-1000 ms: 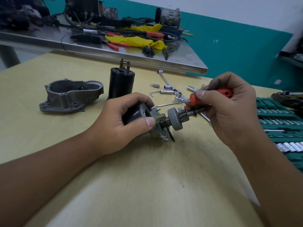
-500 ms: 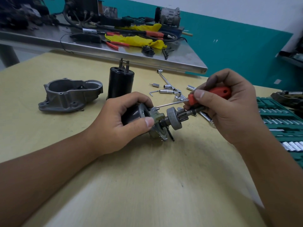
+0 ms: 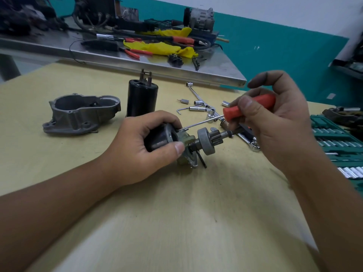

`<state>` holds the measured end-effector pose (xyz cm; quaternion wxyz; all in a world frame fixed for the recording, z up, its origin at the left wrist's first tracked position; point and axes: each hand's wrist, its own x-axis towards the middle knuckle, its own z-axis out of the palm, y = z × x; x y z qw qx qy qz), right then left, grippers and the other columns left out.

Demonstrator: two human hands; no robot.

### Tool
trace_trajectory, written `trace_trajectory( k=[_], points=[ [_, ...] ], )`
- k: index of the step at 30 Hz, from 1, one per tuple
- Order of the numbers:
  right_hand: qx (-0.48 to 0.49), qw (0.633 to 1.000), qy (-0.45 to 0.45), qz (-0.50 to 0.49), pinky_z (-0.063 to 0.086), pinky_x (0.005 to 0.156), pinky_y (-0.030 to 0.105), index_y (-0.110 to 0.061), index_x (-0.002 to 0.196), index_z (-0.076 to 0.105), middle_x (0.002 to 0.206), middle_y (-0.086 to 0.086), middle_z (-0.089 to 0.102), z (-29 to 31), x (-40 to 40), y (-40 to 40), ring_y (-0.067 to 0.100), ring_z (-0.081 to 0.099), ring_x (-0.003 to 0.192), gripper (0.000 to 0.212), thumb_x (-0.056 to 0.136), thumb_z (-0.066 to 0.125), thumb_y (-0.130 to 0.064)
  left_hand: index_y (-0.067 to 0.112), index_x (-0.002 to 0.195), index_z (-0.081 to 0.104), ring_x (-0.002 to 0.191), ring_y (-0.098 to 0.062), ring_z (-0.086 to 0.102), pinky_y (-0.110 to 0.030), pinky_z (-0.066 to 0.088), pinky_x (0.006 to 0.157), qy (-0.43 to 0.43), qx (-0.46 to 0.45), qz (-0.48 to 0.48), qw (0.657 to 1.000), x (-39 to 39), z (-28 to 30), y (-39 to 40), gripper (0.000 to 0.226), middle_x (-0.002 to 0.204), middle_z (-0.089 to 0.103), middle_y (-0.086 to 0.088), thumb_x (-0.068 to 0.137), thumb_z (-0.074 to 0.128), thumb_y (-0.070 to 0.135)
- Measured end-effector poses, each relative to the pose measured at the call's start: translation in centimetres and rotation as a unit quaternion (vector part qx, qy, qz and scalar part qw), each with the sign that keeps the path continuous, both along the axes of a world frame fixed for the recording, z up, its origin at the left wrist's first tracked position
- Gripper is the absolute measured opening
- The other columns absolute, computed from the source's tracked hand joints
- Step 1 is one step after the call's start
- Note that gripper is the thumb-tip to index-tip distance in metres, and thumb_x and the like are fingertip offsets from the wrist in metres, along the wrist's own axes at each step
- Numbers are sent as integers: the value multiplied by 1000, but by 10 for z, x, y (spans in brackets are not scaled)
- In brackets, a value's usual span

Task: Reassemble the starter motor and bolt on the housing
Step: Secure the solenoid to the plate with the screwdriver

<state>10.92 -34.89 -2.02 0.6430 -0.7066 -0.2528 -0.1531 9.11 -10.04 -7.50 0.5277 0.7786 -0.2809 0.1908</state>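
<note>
My left hand [image 3: 141, 148] grips the dark starter motor body [image 3: 159, 139], which lies on its side on the yellow table. Its shaft carries a grey pinion gear [image 3: 206, 141] that points right. My right hand [image 3: 275, 118] holds a red-handled screwdriver [image 3: 249, 107]; the thin blade reaches left and its tip touches a screw on the motor's end plate [image 3: 183, 129]. The index finger of that hand is lifted off the handle. A grey cast housing [image 3: 78, 114] lies apart at the left. Behind the motor, a black cylinder [image 3: 142, 101] stands upright.
Loose sockets and an extension bar [image 3: 198, 99] lie behind the motor, with a spanner [image 3: 249, 141] under my right hand. A green socket set case [image 3: 337, 146] sits at the right edge. A steel bench [image 3: 137, 59] cluttered with tools stands beyond the table.
My right hand has turned on the screwdriver handle and its index finger has lifted. The left hand and the motor have stayed put.
</note>
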Motion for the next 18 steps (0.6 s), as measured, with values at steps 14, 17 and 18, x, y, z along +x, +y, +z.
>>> trace_trajectory(
  k=[14, 17, 18],
  points=[
    [-14, 998, -2, -61, 60, 61, 32, -35, 103, 56, 95, -3, 66, -1, 1, 8, 19, 72, 69, 10, 96, 63, -37, 10, 102, 70, 75, -12, 63, -19, 51, 66, -3, 7, 12, 1000, 1, 2, -1, 36, 88, 68, -6, 79, 67, 38],
    [-14, 999, 42, -18, 58, 73, 35, -43, 102, 61, 105, 1, 67, 1, 4, 0, 16, 69, 85, 16, 91, 60, -31, 12, 102, 70, 76, -11, 63, -20, 51, 66, -1, 10, 17, 1000, 1, 4, 0, 37, 90, 68, -6, 79, 67, 40],
    [-11, 999, 47, -7, 57, 74, 34, -41, 104, 61, 107, 2, 66, 2, 5, -3, 17, 69, 88, 19, 92, 60, -26, 11, 102, 70, 76, -12, 63, -20, 51, 66, -2, 13, 16, 1000, 1, 4, 0, 38, 89, 68, -6, 78, 67, 40]
  ],
)
